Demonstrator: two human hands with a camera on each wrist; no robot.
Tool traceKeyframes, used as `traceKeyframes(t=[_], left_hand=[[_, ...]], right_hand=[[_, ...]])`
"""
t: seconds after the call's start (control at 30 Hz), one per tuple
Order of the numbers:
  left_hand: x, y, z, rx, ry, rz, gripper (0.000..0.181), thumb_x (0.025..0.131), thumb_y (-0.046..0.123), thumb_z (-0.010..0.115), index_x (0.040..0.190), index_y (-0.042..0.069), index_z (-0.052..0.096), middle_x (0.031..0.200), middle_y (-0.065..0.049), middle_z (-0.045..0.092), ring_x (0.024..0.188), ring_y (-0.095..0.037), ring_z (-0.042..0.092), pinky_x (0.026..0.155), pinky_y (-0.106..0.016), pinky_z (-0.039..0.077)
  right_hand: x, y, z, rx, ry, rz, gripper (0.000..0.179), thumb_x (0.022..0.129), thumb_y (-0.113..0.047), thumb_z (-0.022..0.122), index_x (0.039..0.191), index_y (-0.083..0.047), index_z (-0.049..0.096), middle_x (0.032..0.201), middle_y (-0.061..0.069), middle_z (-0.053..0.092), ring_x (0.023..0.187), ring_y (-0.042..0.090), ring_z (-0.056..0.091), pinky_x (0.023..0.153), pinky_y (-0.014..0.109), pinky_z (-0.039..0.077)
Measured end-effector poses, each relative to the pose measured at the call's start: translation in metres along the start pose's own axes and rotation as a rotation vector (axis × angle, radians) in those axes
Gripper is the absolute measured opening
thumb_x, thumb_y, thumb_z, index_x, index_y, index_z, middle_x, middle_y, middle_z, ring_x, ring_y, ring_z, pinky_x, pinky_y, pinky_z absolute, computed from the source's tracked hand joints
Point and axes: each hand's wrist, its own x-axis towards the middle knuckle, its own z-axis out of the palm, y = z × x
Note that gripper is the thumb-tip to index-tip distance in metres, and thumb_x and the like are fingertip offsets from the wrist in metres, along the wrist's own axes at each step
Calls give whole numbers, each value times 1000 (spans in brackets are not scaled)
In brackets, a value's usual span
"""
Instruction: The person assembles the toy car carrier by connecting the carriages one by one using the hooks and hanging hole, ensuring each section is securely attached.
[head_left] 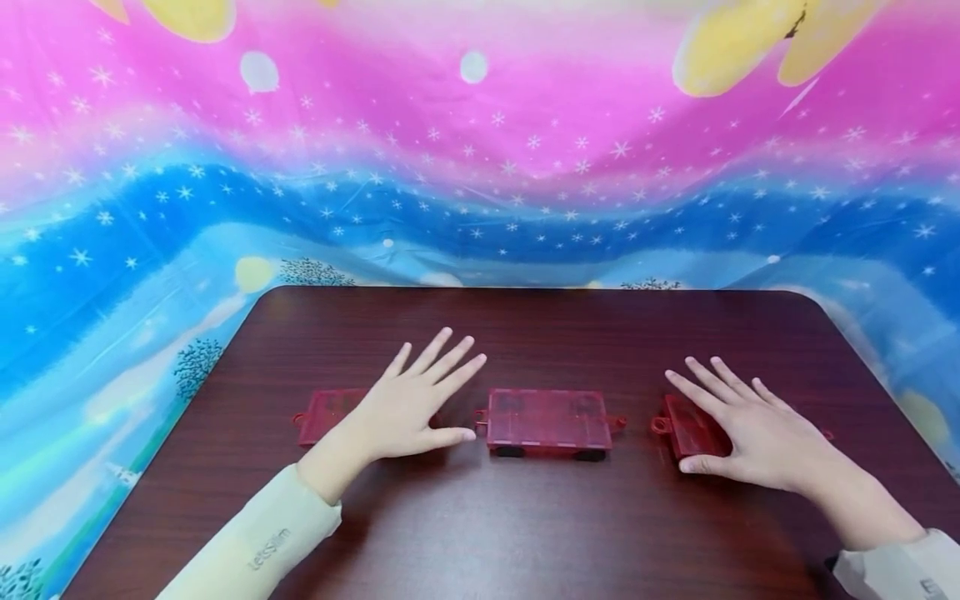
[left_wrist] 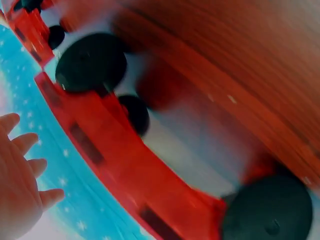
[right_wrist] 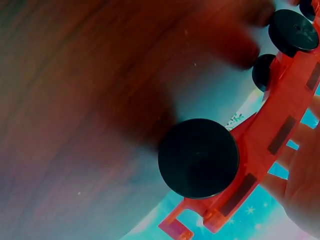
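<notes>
Three translucent red toy train cars with connector loops or hooks at their ends stand in a row across the table. My left hand, fingers spread, overlaps the left car in the head view. The middle car stands in full view between my hands, its black wheels at the front edge. Spread out above the right car, my right hand hides much of it. In the left wrist view a red car side with black wheels fills the centre. The right wrist view shows another red car in front of my fingers.
The cars stand on a dark brown wood-grain table with rounded far corners. Behind it hangs a pink and blue cloth with snowflakes. Pale sleeves cover both forearms.
</notes>
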Motion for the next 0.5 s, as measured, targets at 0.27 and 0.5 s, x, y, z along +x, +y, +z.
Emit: traceKeyframes(t=[0.27, 0.5], left_hand=[[13, 13, 8, -64, -136, 82, 89, 89, 68, 56, 160, 30, 18, 168, 5, 17, 157, -23, 9, 118, -62, 26], [23, 21, 15, -128, -178, 139, 86, 90, 63, 61, 159, 24, 27, 164, -2, 29, 154, -27, 20, 116, -60, 31]], right_hand=[[0, 3, 5, 34, -33, -14, 102, 73, -63, 78, 155, -26, 31, 159, 15, 35, 145, 44, 29, 106, 79, 19], [4, 3, 5, -6, 7, -50, 94, 69, -49, 87, 147, -21, 43, 137, 11, 57, 125, 37, 52, 98, 79, 32]])
